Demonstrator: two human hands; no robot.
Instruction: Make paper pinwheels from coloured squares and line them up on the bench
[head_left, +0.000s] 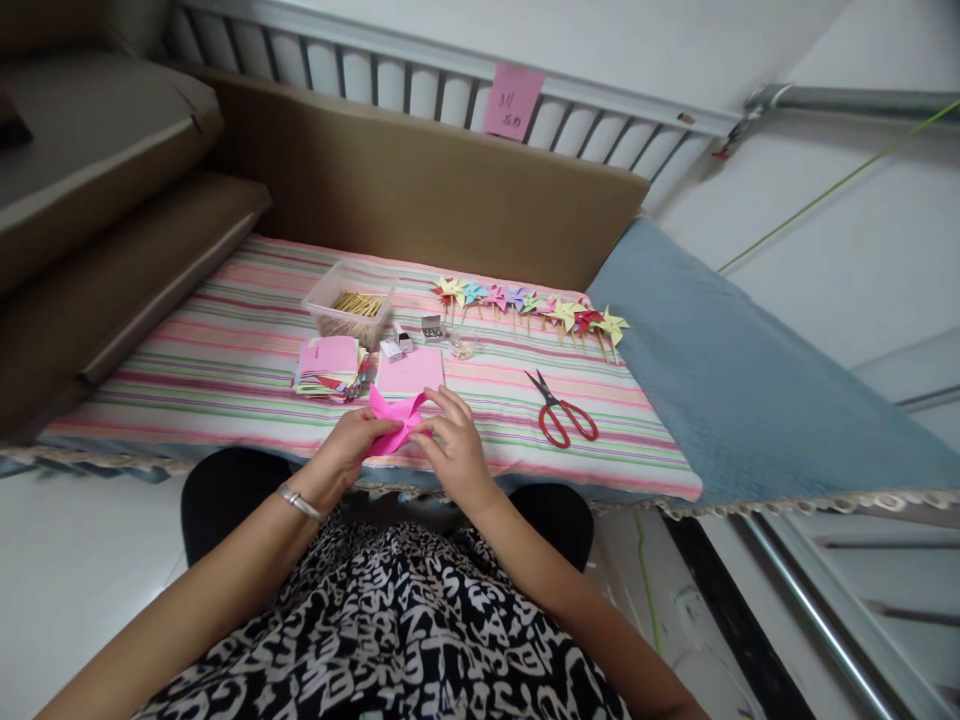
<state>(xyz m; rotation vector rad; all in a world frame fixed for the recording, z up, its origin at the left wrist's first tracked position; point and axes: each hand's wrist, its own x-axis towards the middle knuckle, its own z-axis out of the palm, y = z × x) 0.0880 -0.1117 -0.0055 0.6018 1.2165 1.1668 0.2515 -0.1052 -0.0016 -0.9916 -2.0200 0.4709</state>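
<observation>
Between both hands, above the near edge of the striped cloth, is a bright pink paper pinwheel (395, 411) with its corners partly folded in. My left hand (355, 440) pinches its left side between thumb and fingers. On the other side, my right hand (453, 443) grips the paper's right edge, thumb near its middle. Just beyond lies a flat light pink sheet (411, 371). A stack of cut coloured paper (330, 366) sits to the left of it. Red-handled scissors (557, 410) lie with blades apart, right of my hands.
Behind the paper stands a clear plastic box (348, 300) of thin wooden sticks. Small open boxes (432, 327) of tiny parts are near it. Several finished pinwheels (517, 299) lie in a row at the back right. A cardboard panel (420, 190) rises behind the striped cloth (262, 405).
</observation>
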